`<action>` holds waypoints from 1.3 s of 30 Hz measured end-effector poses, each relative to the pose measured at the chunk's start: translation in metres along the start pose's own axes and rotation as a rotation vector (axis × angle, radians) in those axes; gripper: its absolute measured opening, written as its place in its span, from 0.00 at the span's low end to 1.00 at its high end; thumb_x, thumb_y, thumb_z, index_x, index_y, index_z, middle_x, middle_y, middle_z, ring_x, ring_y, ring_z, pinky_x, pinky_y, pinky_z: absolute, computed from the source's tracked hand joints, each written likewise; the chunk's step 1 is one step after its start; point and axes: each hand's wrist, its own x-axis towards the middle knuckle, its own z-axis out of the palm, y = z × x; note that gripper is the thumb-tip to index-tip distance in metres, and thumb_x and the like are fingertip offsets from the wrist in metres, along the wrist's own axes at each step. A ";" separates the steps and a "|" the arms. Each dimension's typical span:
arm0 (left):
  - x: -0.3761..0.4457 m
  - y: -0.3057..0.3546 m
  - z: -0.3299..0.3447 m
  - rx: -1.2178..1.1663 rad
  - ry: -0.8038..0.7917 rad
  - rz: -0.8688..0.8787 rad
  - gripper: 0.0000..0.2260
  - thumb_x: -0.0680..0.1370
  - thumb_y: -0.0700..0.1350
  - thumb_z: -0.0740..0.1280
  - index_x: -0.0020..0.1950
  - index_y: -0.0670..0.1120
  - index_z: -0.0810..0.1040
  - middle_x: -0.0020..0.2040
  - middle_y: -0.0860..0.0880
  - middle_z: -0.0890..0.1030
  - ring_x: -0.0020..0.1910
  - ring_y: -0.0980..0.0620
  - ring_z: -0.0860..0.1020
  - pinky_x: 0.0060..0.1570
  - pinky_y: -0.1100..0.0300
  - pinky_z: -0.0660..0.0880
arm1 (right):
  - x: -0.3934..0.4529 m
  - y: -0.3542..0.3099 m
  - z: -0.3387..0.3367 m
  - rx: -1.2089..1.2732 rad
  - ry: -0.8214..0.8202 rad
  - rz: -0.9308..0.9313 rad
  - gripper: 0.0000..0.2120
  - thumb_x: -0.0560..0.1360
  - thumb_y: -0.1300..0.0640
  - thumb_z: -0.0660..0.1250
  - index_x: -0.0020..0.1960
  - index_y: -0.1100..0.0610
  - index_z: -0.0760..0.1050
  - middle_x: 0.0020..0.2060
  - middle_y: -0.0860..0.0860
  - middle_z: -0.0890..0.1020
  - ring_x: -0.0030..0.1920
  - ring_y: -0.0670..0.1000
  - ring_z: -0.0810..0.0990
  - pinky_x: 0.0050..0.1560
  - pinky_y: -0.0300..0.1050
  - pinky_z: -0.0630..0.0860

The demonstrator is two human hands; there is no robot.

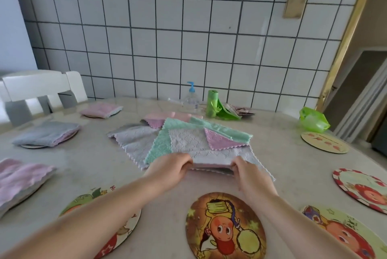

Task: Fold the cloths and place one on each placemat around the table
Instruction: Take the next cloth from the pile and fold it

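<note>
Soft white cloth (211, 159) pinched by left hand (170, 167) and right hand (252, 173). Three mats at nine o'clock done; five bare.

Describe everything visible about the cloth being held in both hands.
The cloth is pale grey-white, of soft, textured fabric with a wavy, scalloped edge. It lies folded on the table, at the near end of a spread of grey, green and pink cloths, and rests partly on them. A pinkish layer shows along its near folded edge. The left hand pinches its near left corner and the right hand its near right corner. It sits just beyond a round cartoon placemat.
</note>
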 end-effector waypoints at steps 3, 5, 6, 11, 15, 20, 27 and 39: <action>0.011 0.007 -0.034 -0.171 0.083 -0.078 0.07 0.80 0.45 0.59 0.51 0.50 0.76 0.40 0.55 0.79 0.30 0.60 0.78 0.35 0.61 0.73 | 0.001 -0.013 -0.027 0.073 0.086 -0.042 0.04 0.80 0.53 0.54 0.48 0.50 0.67 0.35 0.46 0.79 0.32 0.47 0.78 0.35 0.47 0.78; 0.018 0.013 -0.063 -0.238 0.138 -0.066 0.07 0.80 0.45 0.59 0.51 0.51 0.76 0.44 0.55 0.81 0.31 0.61 0.79 0.35 0.62 0.74 | 0.004 -0.025 -0.054 0.098 0.133 -0.108 0.08 0.80 0.50 0.53 0.51 0.52 0.69 0.35 0.45 0.79 0.32 0.46 0.78 0.33 0.45 0.76; 0.021 0.015 -0.078 -0.241 0.177 -0.049 0.06 0.80 0.45 0.59 0.51 0.51 0.76 0.46 0.55 0.81 0.34 0.62 0.79 0.37 0.63 0.74 | 0.005 -0.031 -0.070 0.096 0.170 -0.143 0.08 0.80 0.50 0.54 0.53 0.52 0.69 0.36 0.45 0.79 0.33 0.46 0.77 0.34 0.44 0.73; 0.027 0.026 -0.149 -0.066 0.399 0.098 0.06 0.80 0.46 0.60 0.50 0.48 0.76 0.43 0.53 0.80 0.42 0.55 0.77 0.43 0.59 0.73 | 0.023 -0.045 -0.137 -0.068 0.340 -0.375 0.12 0.75 0.55 0.66 0.58 0.52 0.73 0.47 0.46 0.79 0.48 0.49 0.77 0.45 0.41 0.67; 0.029 0.030 -0.191 0.051 0.507 0.249 0.07 0.75 0.50 0.67 0.49 0.48 0.77 0.42 0.53 0.78 0.40 0.53 0.76 0.40 0.57 0.74 | 0.040 -0.064 -0.179 -0.208 0.290 -0.338 0.07 0.74 0.49 0.66 0.39 0.49 0.71 0.36 0.45 0.72 0.43 0.53 0.74 0.39 0.44 0.65; 0.035 0.015 -0.221 0.105 0.449 0.225 0.05 0.74 0.50 0.69 0.43 0.49 0.77 0.39 0.54 0.78 0.38 0.52 0.76 0.40 0.52 0.75 | 0.050 -0.074 -0.215 -0.200 0.165 -0.231 0.16 0.73 0.49 0.67 0.32 0.51 0.64 0.32 0.49 0.79 0.34 0.50 0.81 0.38 0.46 0.71; 0.045 -0.023 -0.216 -0.037 0.397 0.019 0.07 0.76 0.41 0.67 0.37 0.47 0.74 0.35 0.48 0.76 0.35 0.48 0.73 0.37 0.51 0.69 | 0.069 -0.080 -0.211 -0.282 0.182 -0.153 0.04 0.73 0.59 0.65 0.40 0.52 0.75 0.34 0.49 0.78 0.42 0.55 0.77 0.34 0.43 0.67; -0.014 -0.016 -0.199 -0.356 0.770 0.036 0.06 0.76 0.43 0.67 0.46 0.55 0.77 0.42 0.64 0.79 0.45 0.64 0.75 0.47 0.73 0.69 | 0.036 -0.054 -0.186 0.455 0.451 -0.270 0.00 0.72 0.55 0.69 0.43 0.51 0.79 0.46 0.44 0.80 0.51 0.48 0.77 0.53 0.46 0.72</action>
